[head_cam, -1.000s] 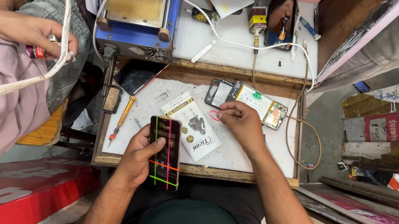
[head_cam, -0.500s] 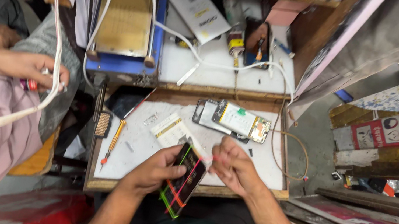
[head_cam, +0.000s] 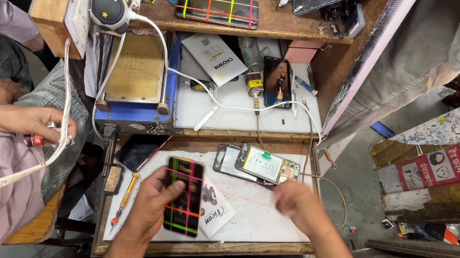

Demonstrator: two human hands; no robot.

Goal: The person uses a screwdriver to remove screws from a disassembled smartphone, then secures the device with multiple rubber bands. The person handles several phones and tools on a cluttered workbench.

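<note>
The left hand (head_cam: 150,203) grasps a dark phone screen (head_cam: 183,196) crossed by bright coloured lines, held just above the white work mat (head_cam: 265,217). The right hand (head_cam: 296,200), blurred, hovers right of that screen; I cannot tell whether it is clenched or loose. Gripping the screen by its edges looks wise. Behind it lies 1 opened phone (head_cam: 261,165); left of it, a screwdriver (head_cam: 125,192). The cramped wooden bench (head_cam: 208,250) carries cluttered shelves.

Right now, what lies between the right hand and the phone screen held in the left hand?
In the head view, a white printed packet lies on the work mat between the right hand and the phone screen in the left hand.
</note>
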